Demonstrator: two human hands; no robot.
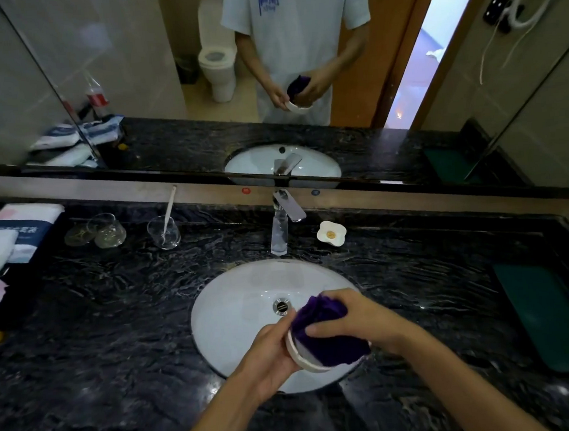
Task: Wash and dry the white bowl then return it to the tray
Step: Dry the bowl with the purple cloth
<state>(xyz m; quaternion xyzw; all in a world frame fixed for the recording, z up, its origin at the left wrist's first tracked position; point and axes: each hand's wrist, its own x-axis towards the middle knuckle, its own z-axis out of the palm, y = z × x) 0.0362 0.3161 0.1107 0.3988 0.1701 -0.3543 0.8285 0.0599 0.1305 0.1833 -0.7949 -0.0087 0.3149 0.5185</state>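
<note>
I hold the white bowl (301,355) tilted over the front right part of the white sink (236,313). My left hand (269,354) grips the bowl by its left rim. My right hand (354,321) presses a bunched purple cloth (325,330) into the bowl, so the inside of the bowl is hidden. The dark green tray (546,315) lies flat on the counter at the far right, with nothing on it.
A chrome faucet (282,222) stands behind the sink, with no water running. A small flower-shaped soap dish (331,234) sits right of the faucet. Glass cups (163,232) and folded towels (12,241) stand at the back left of the dark marble counter (116,328). A mirror fills the wall.
</note>
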